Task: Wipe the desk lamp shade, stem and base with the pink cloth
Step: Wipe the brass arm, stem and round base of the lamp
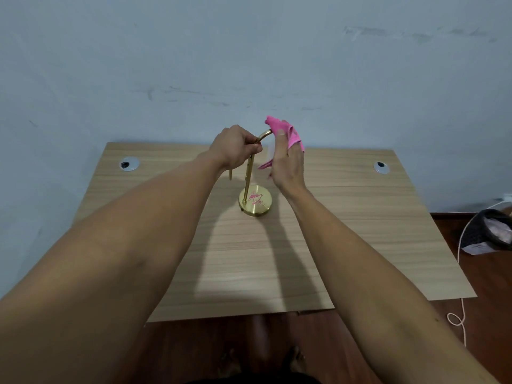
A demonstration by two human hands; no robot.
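A brass desk lamp stands mid-desk on a round shiny base [256, 202] that mirrors pink. Its thin stem [247, 181] rises and curves over at the top. My left hand [235, 146] is closed around the stem just below the bend. My right hand [286, 163] holds the pink cloth [284, 131] against the curved end, where a pale bit of the shade [271, 151] shows between thumb and palm. Most of the shade is hidden behind my right hand and the cloth.
The wooden desk [249, 259] stands against a pale blue wall, with cable grommets at the back left [129, 164] and back right [381, 167]. A dark bag [490, 231] and a white cord [460, 273] lie on the floor to the right.
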